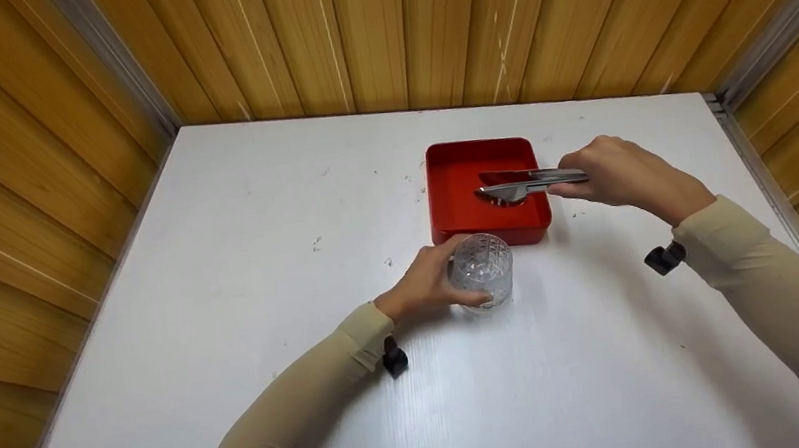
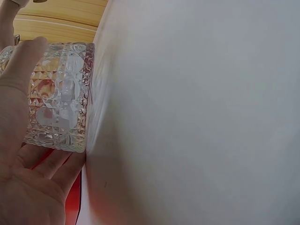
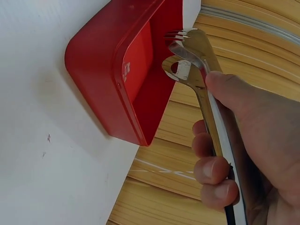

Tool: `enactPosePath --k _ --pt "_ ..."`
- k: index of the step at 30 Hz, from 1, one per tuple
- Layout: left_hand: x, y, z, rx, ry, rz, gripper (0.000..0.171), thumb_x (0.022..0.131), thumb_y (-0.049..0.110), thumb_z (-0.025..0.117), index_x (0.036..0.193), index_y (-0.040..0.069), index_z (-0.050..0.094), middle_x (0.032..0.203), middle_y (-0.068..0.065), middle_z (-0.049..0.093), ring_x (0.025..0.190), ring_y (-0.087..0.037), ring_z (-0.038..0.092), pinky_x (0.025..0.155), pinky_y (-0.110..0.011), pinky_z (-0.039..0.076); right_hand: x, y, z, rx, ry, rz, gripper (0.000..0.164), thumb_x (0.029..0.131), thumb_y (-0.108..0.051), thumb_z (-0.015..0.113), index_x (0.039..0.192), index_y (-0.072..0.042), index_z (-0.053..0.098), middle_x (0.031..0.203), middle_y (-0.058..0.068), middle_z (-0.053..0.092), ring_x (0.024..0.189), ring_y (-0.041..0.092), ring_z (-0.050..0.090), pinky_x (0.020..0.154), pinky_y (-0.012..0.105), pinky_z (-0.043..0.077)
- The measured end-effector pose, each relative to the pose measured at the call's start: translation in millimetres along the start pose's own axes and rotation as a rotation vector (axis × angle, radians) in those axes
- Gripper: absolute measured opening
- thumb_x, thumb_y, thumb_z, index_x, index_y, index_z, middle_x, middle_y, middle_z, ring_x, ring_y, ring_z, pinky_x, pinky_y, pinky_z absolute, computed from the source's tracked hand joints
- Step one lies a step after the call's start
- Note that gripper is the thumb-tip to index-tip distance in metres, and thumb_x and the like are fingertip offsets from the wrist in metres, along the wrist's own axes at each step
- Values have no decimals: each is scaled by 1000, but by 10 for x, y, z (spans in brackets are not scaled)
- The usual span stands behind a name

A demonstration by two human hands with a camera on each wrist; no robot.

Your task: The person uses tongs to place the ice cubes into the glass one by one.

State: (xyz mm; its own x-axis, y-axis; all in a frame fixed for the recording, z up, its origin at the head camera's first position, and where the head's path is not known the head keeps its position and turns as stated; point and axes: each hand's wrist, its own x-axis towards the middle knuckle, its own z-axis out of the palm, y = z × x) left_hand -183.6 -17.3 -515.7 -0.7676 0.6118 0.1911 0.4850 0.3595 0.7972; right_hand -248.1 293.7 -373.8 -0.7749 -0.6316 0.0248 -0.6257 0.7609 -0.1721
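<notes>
A clear cut-glass tumbler (image 1: 490, 274) stands on the white table, close in front of the red tray. My left hand (image 1: 429, 280) holds its side, thumb along the near face and fingers round the far side; the left wrist view shows the glass's (image 2: 61, 98) faceted wall in this grip. Metal serving tongs (image 1: 539, 178) are in my right hand (image 1: 620, 172), their tips reaching over the deep red tray (image 1: 453, 207). In the right wrist view, one arm of the tongs (image 3: 215, 112) ends in fork tines, the other in a slotted head, with a gap between them.
The white table (image 1: 258, 224) carries small dark marks and scuffs. Yellow wood-panelled walls (image 1: 365, 35) rise at its back and sides, with metal strips at the corners. A small black camera mount (image 1: 665, 259) sits below my right wrist, another (image 1: 394, 358) below my left.
</notes>
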Motion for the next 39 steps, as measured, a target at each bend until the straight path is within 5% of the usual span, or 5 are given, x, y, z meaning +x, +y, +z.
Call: enactPosePath --k 39 --pt "-6 0 19 -14 13 7 83 73 31 94 143 12 54 124 -2 71 108 -9 65 95 -21 51 286 100 85 3 -217 173 24 94 -25 76 100 -1 78 71 3 66 65 21 54 56 33 47"
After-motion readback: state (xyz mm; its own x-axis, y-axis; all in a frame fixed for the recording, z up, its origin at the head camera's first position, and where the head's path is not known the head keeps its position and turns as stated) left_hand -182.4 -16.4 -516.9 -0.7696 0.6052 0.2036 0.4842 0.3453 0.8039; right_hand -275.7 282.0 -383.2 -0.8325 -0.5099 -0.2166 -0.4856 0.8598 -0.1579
